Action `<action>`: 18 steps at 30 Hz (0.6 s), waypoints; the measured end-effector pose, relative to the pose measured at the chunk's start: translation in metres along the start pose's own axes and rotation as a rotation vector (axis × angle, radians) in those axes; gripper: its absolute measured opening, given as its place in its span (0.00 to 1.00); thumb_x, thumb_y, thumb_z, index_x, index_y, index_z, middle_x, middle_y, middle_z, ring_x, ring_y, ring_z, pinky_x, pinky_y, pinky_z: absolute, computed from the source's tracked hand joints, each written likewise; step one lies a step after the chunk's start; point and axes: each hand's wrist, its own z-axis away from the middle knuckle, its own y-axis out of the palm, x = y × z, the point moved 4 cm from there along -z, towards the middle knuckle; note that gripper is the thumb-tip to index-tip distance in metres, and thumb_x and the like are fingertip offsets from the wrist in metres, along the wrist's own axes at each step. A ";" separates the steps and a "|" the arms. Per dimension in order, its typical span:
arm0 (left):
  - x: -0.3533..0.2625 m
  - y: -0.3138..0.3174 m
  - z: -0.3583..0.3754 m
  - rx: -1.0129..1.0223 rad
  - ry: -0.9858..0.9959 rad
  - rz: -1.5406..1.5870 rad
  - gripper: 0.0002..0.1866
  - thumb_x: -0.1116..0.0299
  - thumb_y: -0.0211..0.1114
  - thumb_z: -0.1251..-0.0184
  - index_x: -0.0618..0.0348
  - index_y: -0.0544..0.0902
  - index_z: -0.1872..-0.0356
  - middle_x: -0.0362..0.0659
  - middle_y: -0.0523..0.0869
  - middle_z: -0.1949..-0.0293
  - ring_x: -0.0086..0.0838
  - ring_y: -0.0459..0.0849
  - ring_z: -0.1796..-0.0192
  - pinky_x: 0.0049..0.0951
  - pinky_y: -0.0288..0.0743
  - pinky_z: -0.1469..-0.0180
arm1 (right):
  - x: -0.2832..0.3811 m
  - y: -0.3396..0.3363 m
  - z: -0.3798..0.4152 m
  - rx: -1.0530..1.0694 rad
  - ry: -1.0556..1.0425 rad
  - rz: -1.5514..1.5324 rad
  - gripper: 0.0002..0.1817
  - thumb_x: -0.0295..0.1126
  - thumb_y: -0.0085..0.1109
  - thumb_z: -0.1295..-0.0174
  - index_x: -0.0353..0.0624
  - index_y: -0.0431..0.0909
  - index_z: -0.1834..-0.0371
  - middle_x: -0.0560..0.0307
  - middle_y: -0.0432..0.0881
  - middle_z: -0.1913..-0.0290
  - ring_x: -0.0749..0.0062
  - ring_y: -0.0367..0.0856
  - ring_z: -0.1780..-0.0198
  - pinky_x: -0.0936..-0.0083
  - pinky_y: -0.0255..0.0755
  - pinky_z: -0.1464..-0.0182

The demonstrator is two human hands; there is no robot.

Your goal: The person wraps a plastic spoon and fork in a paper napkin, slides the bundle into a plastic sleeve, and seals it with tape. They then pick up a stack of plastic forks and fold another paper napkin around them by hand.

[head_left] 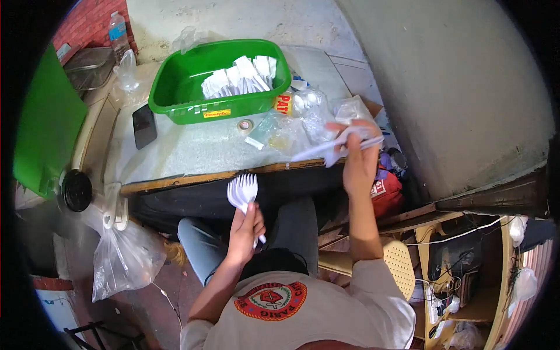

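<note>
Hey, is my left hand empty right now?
No, your left hand is holding a stack of white forks, with their tines pointing away from your body.

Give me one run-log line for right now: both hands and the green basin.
left hand: holding white forks | right hand: holding blurred white items | green basin: on table, white bundles inside

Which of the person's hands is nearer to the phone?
Left. The left hand, holding forks, is to the right of the phone and closer to the body; the right hand is much farther right, beyond the basin.
</note>
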 end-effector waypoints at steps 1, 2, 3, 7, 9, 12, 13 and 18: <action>-0.006 0.009 -0.005 0.030 0.041 0.018 0.10 0.58 0.48 0.19 0.54 0.69 0.54 0.29 0.60 0.76 0.14 0.55 0.77 0.17 0.51 0.76 | 0.005 0.010 0.013 0.052 0.133 -0.075 0.14 0.34 0.44 0.24 0.37 0.65 0.42 0.45 0.83 0.55 0.83 0.70 0.74 0.87 0.66 0.70; -0.013 0.017 -0.011 0.062 0.082 0.034 0.11 0.58 0.48 0.19 0.54 0.69 0.54 0.30 0.59 0.76 0.14 0.55 0.77 0.18 0.52 0.75 | 0.009 0.019 0.025 0.102 0.266 -0.150 0.16 0.35 0.45 0.25 0.36 0.66 0.41 0.44 0.83 0.57 0.85 0.67 0.79 0.89 0.62 0.75; -0.019 0.021 -0.015 0.081 0.108 0.003 0.12 0.57 0.47 0.19 0.55 0.69 0.54 0.30 0.60 0.76 0.15 0.56 0.77 0.18 0.53 0.75 | 0.006 0.027 0.036 0.205 0.357 -0.206 0.16 0.35 0.44 0.24 0.35 0.66 0.41 0.45 0.83 0.58 0.87 0.64 0.81 0.90 0.58 0.79; -0.017 0.033 -0.018 0.144 0.038 -0.039 0.16 0.53 0.46 0.19 0.57 0.69 0.53 0.31 0.60 0.75 0.16 0.57 0.76 0.18 0.55 0.73 | 0.003 0.051 0.065 0.424 0.644 -0.201 0.13 0.30 0.41 0.24 0.35 0.70 0.43 0.59 0.79 0.66 0.90 0.61 0.83 0.90 0.57 0.80; -0.005 0.037 -0.017 0.185 0.061 -0.106 0.20 0.51 0.44 0.19 0.57 0.67 0.44 0.32 0.64 0.73 0.14 0.59 0.75 0.16 0.55 0.74 | -0.008 0.060 0.078 0.400 0.715 -0.216 0.12 0.29 0.43 0.24 0.36 0.72 0.44 0.67 0.71 0.75 0.91 0.59 0.84 0.88 0.55 0.80; 0.010 0.029 -0.018 0.179 0.067 -0.207 0.23 0.54 0.47 0.20 0.53 0.61 0.32 0.34 0.73 0.65 0.12 0.68 0.71 0.15 0.63 0.71 | -0.023 0.062 0.089 0.389 0.628 -0.079 0.14 0.29 0.50 0.27 0.40 0.71 0.41 0.63 0.74 0.61 0.85 0.71 0.69 0.88 0.65 0.67; 0.011 0.030 -0.018 0.180 0.067 -0.242 0.23 0.56 0.48 0.20 0.54 0.60 0.32 0.34 0.75 0.62 0.13 0.71 0.68 0.15 0.65 0.70 | -0.026 0.065 0.093 0.391 0.627 -0.080 0.14 0.29 0.50 0.27 0.40 0.71 0.41 0.63 0.74 0.61 0.85 0.71 0.69 0.88 0.65 0.67; 0.012 0.035 -0.021 0.099 0.095 -0.167 0.23 0.64 0.53 0.22 0.56 0.62 0.32 0.34 0.76 0.63 0.14 0.73 0.67 0.18 0.69 0.66 | -0.033 0.078 0.102 0.120 0.545 -0.078 0.15 0.25 0.53 0.30 0.37 0.73 0.42 0.64 0.75 0.56 0.86 0.72 0.57 0.86 0.68 0.56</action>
